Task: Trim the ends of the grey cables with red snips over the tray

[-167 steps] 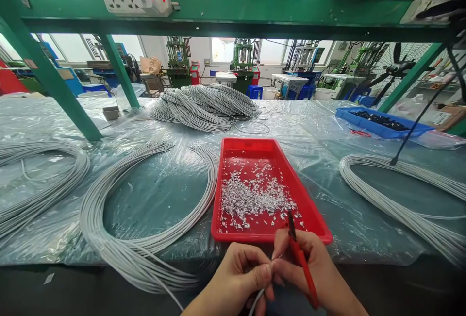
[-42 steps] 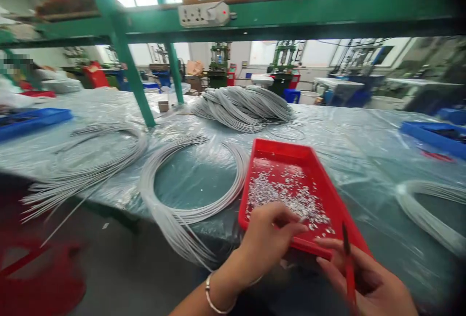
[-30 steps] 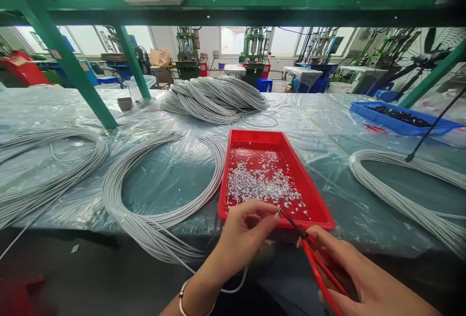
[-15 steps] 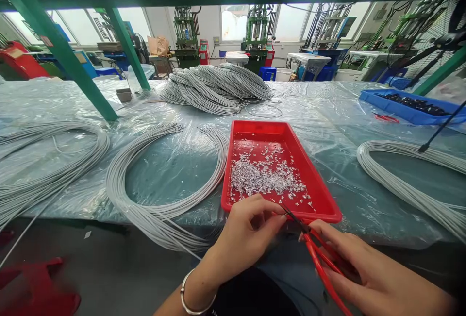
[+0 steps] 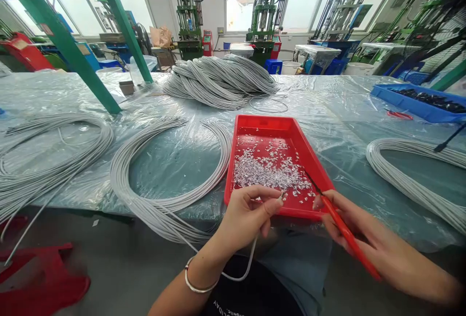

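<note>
My left hand [image 5: 247, 214] pinches the end of a grey cable [image 5: 251, 257] between thumb and fingers, over the near edge of the red tray [image 5: 316, 160]. Below the hand the cable loops down across my lap. My right hand [image 5: 357, 233] is wrapped round red-handled pliers or cutters [image 5: 344, 231], whose thin dark jaws point up and left over the tray. The jaws are apart from the cable end; whether they are parted I cannot tell. Small silvery scraps [image 5: 262, 170] lie scattered on the tray's floor.
Coiled grey cable bundles [image 5: 124, 180] lie left of the tray, with another coil [image 5: 400, 175] to the right. A large cable heap [image 5: 222, 80] sits behind. A blue tray [image 5: 418, 102] of black parts stands far right. A green post [image 5: 65, 39] rises at left.
The red-handled tool has moved away from the cable end to the right, its jaws now pointing further up. My left hand still pinches the cable, and its loop now shows below.
</note>
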The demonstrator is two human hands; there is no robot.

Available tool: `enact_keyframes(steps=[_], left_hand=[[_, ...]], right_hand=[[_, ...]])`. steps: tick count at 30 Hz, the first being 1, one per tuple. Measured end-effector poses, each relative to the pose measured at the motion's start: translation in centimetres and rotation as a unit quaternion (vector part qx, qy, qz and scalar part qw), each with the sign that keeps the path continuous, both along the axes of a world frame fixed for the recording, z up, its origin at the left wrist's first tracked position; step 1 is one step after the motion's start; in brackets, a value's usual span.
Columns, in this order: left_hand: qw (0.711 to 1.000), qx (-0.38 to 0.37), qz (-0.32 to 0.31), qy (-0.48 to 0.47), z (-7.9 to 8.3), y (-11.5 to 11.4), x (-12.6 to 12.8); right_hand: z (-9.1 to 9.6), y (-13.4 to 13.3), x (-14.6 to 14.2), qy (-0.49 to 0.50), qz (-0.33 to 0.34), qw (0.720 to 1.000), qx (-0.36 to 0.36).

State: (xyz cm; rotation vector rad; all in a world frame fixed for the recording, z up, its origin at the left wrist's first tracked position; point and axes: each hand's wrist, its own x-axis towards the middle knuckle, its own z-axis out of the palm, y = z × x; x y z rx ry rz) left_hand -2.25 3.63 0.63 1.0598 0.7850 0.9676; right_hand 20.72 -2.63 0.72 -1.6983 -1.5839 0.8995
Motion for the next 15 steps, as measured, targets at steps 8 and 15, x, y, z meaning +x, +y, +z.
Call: enact_keyframes(steps=[8,15], left_hand=[[0.997,0.072,0.022,0.023,-0.2,-0.7,0.2],[0.984,0.160,0.056,0.062,-0.2,-0.9,-0.1]], right_hand=[[2.1,-1.2,-0.8,-0.092,0.116,0.988,-0.051],[3.5,-0.5,-2.1,-0.033,0.140,0.987,-0.072]])
